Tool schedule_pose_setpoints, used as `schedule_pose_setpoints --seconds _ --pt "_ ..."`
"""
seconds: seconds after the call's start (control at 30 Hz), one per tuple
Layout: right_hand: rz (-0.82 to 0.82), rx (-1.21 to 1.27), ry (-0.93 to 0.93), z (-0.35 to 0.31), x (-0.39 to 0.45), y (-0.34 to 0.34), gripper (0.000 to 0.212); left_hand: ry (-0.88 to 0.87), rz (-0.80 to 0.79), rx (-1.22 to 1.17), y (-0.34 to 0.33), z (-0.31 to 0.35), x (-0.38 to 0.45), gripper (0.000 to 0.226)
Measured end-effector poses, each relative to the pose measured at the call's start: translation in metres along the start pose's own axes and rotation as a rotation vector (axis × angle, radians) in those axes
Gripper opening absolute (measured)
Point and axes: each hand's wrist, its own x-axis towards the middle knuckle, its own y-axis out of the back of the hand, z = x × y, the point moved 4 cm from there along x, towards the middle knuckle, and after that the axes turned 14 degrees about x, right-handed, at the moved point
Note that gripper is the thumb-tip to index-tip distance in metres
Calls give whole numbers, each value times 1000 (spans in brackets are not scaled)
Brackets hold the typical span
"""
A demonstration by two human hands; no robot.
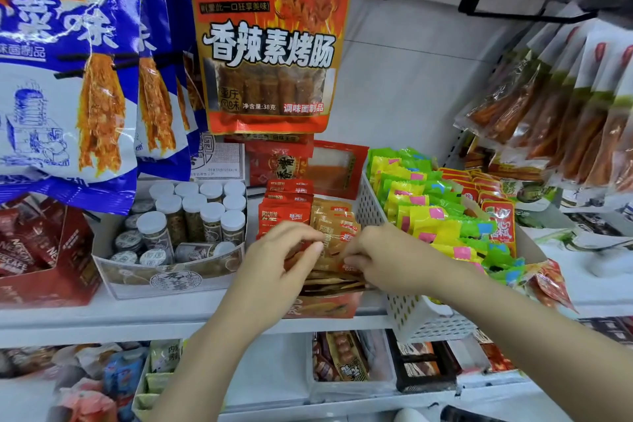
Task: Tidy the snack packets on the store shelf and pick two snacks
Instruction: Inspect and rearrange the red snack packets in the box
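Small snack packets stand in rows on the white shelf (191,317): red packets (284,212) at the left and tan-orange packets (337,226) beside them. Both hands are in the tan-orange row near its front. My left hand (284,260) has its fingers curled and pinches the top edge of a tan-orange packet. My right hand (380,257) grips the packets from the right side, its fingertips hidden among them. More flat packets lie stacked below the hands.
A white perforated basket (421,315) of yellow-green sweets (442,216) stands right of the hands. A box of small white-capped jars (191,216) sits to the left, then a red Nescafe box (44,250). Large hanging bags (270,38) overhang the shelf.
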Motion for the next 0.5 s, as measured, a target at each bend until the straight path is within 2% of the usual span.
schedule_pose_setpoints --seconds 0.1,0.17,0.23,0.3,0.5 --pt "-110 29 -39 -1 -4 6 29 -7 -213 102 -17 -1 -3 29" --pt "-61 56 -80 0 1 18 31 -1 -288 121 -24 -3 -5 30" --pt "132 24 -111 6 13 30 29 6 -309 104 -24 -6 -5 28" --pt "239 -59 -145 9 27 29 30 10 -309 95 -23 -8 -5 28" --pt "260 -261 -209 12 52 9 29 -1 -324 58 -21 -10 -7 31"
